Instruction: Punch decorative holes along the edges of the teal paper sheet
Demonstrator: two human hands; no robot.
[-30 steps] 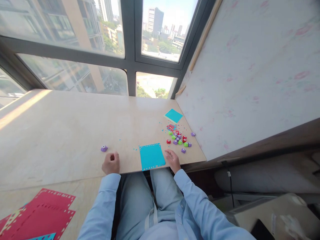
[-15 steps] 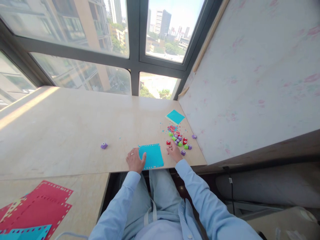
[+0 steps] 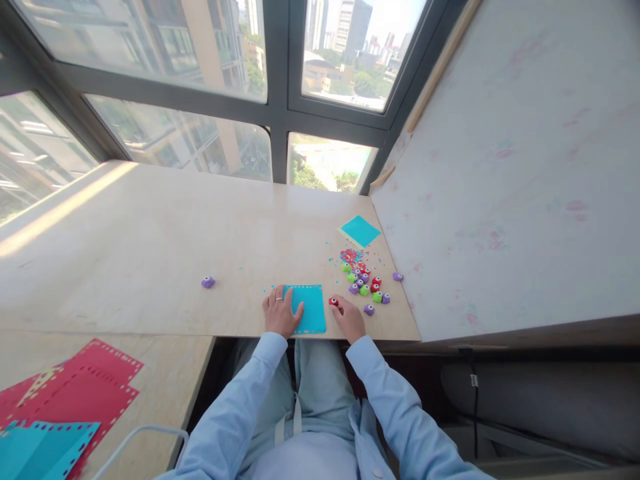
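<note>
A blue sheet of paper (image 3: pixel 311 310) with small holes punched along its edges lies at the front edge of the table. My left hand (image 3: pixel 281 312) rests on its left side with the fingers spread. Just right of the sheet, my right hand (image 3: pixel 350 319) grips a small red craft punch (image 3: pixel 333 302) between thumb and fingers, apart from the paper. Several more punches in red, green (image 3: pixel 365 290) and purple (image 3: pixel 369 310) sit in a cluster beyond that hand.
Red and blue paper confetti (image 3: pixel 351 257) lies behind the punches, near a stack of blue squares (image 3: pixel 361 231). One purple punch (image 3: pixel 208 282) stands apart on the left. Punched red sheets (image 3: pixel 83 380) and blue sheets (image 3: pixel 53 447) overlap at lower left. A wall (image 3: pixel 500 167) borders the right.
My right hand has picked up the red punch and brought it toward the blue sheet's right edge. My left hand has shifted a little right over the paper. The view has tilted slightly.
</note>
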